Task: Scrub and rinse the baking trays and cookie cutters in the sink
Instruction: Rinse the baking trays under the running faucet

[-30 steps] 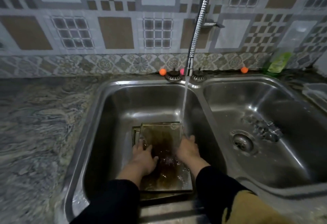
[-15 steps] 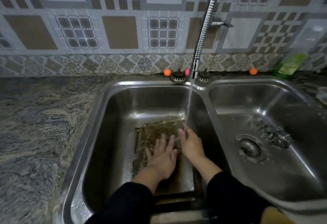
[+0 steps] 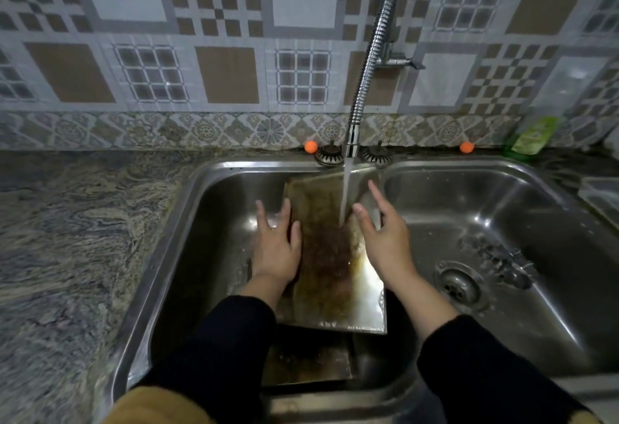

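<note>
A brown-stained rectangular metal baking tray is tilting up in the left steel sink basin, under water running from the coiled chrome faucet. The left hand is resting on its left edge with straight fingers; the right hand, fingers spread, is touching its right edge.

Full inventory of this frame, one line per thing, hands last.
baking tray: 1, steel with brown grime, tilted up in left basin under the stream
second tray: 1, dark, flat beneath it
sink: 1 double basin, steel
faucet hose: 1, chrome, running water
strainer plugs: 2, dark, on back rim
orange balls: 2, back ledge
green bottle: 1, far right by wall
metal pieces: several, right basin, too blurred to name
countertop: grey marbled, left
left hand: open, on tray's left edge
right hand: open, at tray's right edge
</note>
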A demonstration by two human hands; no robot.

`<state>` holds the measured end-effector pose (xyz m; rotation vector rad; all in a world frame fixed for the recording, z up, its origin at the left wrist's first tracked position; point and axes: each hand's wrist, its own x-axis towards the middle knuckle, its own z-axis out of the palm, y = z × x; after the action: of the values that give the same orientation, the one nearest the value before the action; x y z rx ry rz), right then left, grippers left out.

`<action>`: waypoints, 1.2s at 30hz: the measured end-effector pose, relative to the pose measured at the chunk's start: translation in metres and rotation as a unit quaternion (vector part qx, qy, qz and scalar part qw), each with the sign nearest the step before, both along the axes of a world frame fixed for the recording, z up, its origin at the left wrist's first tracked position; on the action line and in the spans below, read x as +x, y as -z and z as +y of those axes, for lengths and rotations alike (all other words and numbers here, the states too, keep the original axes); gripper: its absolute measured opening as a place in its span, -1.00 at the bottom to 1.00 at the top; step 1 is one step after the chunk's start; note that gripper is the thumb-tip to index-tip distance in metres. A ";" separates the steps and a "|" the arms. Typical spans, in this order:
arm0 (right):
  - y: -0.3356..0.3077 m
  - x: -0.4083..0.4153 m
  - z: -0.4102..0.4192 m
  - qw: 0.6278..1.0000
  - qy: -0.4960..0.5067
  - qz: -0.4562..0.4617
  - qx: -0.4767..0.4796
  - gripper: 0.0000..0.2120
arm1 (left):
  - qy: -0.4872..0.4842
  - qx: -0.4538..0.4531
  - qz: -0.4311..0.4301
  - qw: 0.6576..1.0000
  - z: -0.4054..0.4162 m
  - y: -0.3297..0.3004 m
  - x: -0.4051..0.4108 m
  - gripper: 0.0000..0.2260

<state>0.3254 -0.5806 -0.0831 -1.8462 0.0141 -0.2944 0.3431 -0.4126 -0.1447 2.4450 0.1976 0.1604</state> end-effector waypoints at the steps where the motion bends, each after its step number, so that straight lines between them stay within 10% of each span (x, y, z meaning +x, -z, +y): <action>1: -0.001 0.002 0.002 1.000 -0.007 -0.002 0.008 -0.50 | 0.004 -0.077 -0.020 0.997 0.004 -0.005 -0.003 -0.53; 11: 0.001 0.032 0.048 0.943 -0.086 0.205 -0.246 -0.24 | -0.036 -0.206 -0.174 0.962 0.025 -0.048 -0.025 -0.53; 20: -0.054 0.031 0.067 0.990 -0.053 0.099 0.087 -0.11 | 0.079 -0.095 -0.210 0.970 -0.025 -0.059 -0.048 -0.42; 36: -0.053 0.002 0.019 0.988 0.023 0.009 0.155 -0.56 | 0.146 -0.069 -0.128 0.979 -0.072 -0.075 -0.014 -0.59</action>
<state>0.3271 -0.5617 -0.0300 -1.5409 0.1089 -0.2901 0.3290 -0.4844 -0.0699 2.2584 -0.2545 0.3183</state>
